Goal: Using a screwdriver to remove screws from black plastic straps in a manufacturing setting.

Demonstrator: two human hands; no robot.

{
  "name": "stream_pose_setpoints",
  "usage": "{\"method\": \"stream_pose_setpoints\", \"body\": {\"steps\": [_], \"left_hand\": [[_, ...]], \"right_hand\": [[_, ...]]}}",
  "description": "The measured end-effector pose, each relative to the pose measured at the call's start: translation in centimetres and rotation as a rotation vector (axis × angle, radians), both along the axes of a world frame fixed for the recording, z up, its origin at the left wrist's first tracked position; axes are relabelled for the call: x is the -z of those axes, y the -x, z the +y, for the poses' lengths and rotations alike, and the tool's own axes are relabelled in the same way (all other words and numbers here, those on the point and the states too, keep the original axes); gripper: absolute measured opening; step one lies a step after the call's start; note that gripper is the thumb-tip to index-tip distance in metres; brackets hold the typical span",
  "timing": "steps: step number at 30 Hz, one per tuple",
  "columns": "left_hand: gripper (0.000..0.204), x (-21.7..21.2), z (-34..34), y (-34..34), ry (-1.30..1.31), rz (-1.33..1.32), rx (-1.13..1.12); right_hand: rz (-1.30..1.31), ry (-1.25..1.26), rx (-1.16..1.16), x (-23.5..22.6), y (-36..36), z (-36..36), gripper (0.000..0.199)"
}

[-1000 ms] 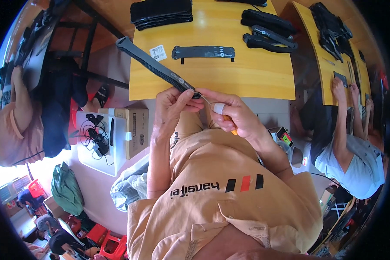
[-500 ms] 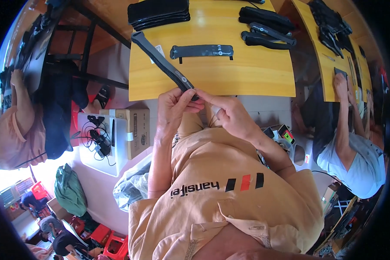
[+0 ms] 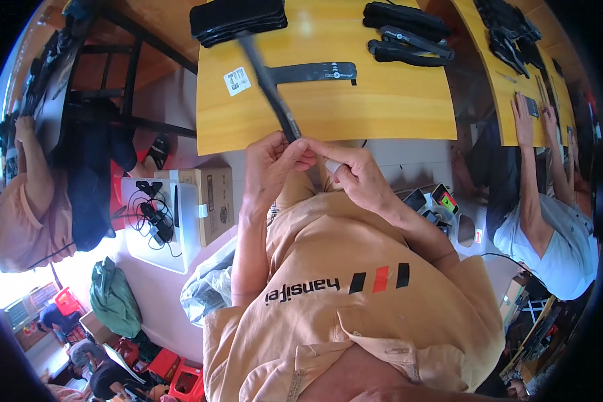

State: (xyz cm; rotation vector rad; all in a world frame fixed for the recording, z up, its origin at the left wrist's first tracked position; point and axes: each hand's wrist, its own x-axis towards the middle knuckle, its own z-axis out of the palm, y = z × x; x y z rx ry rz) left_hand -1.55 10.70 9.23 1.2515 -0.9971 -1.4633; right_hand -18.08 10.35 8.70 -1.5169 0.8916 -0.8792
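A long dark grey fabric strap with pale print rises from my hands, tilted over the near edge of the yellow table. Its upper end is smeared by motion. My left hand is closed around the strap's lower end. My right hand meets it there, thumb and forefinger pinched at the same end, which the fingers mostly hide. A white band wraps one finger of that hand. Beyond the hands, a second dark strap lies flat on the table, its left end behind the held one.
On the yellow table are a white label, a stack of black straps and a looser pile. Below left stand a carton and a translucent bin with cables. Co-workers sit at both sides.
The held strap has swung more upright, its far end moving right. It now uncovers the white label and overlaps the lying strap. Both hands keep their place at its lower end.
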Motion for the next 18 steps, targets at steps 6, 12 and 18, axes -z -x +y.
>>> {"method": "stream_pose_setpoints", "body": {"steps": [6, 12, 18], "left_hand": [[0.024, -0.6, -0.2, -1.0, -0.060, -0.155, 0.126], [0.028, -1.3, -0.3, -1.0, -0.137, -0.277, 0.188], [0.029, -1.4, 0.0, -0.3, -0.061, -0.179, 0.098]], "right_hand": [[-0.124, -0.295, -0.063, -0.1, 0.5, 0.3, 0.048], [-0.187, -0.371, -0.062, 0.3, 0.8, 0.3, 0.047], [-0.157, -0.266, -0.040, -0.4, 1.0, 0.3, 0.045]]}}
